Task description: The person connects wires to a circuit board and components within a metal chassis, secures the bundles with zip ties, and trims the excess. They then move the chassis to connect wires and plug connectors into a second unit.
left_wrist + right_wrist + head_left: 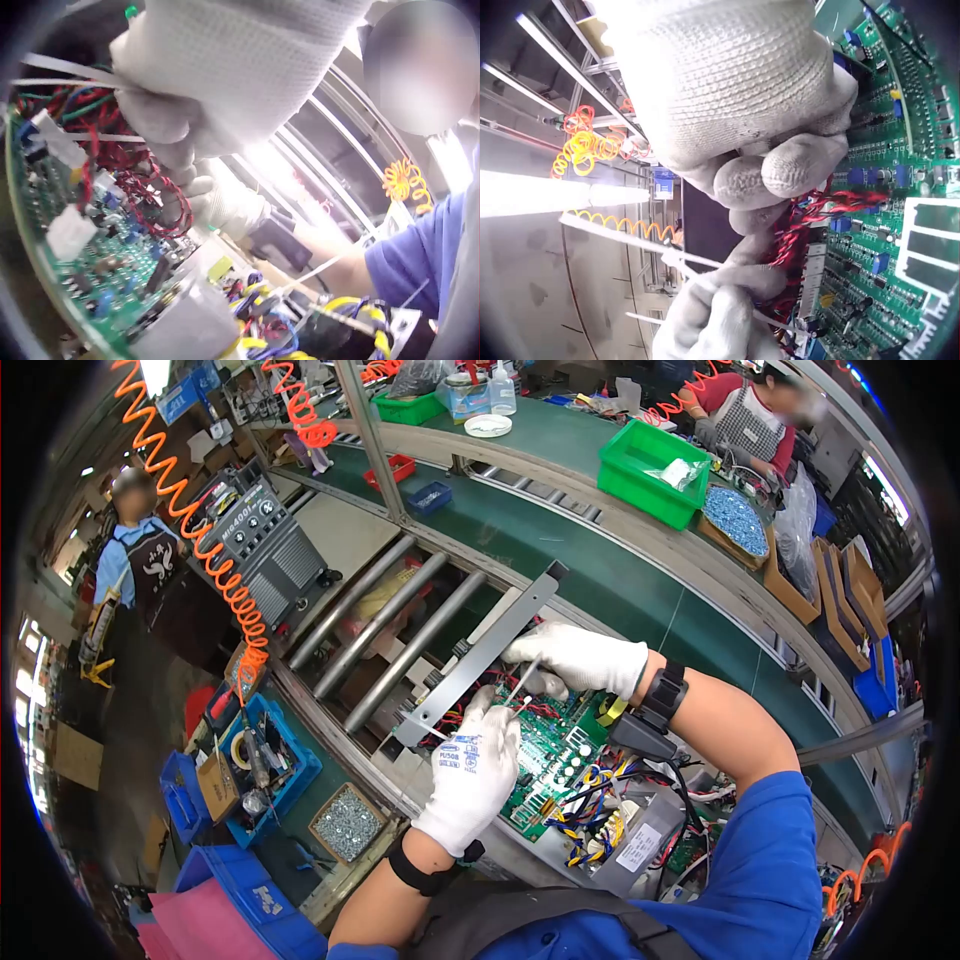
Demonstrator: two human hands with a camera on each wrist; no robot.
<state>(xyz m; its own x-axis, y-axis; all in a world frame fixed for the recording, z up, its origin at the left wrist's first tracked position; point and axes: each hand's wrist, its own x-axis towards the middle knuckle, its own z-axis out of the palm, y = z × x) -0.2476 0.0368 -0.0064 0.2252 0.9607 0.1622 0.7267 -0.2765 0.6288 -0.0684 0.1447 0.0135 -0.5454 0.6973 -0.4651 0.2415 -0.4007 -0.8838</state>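
Note:
Both hands wear white knitted gloves and work close together over a green circuit board (545, 760). My left hand (470, 765) pinches a white cable tie (622, 232) between thumb and finger; its small head and loose ends stick out past the fingers. Beside it, my right hand (585, 660) has its fingers curled around a bundle of twisted red and black wires (810, 217), which run down onto the board. In the left wrist view, the red wires (176, 217) loop below the left hand. A grey metal panel (485, 655) stands along the board's far edge, next to both hands.
Yellow, blue and black cables (590, 815) and a labelled metal box (640, 850) lie nearest my body. Steel rollers (400, 645) lie beyond the panel. Blue bins (270, 760) and a tray of screws (347, 822) stand left. Two other people are in the background.

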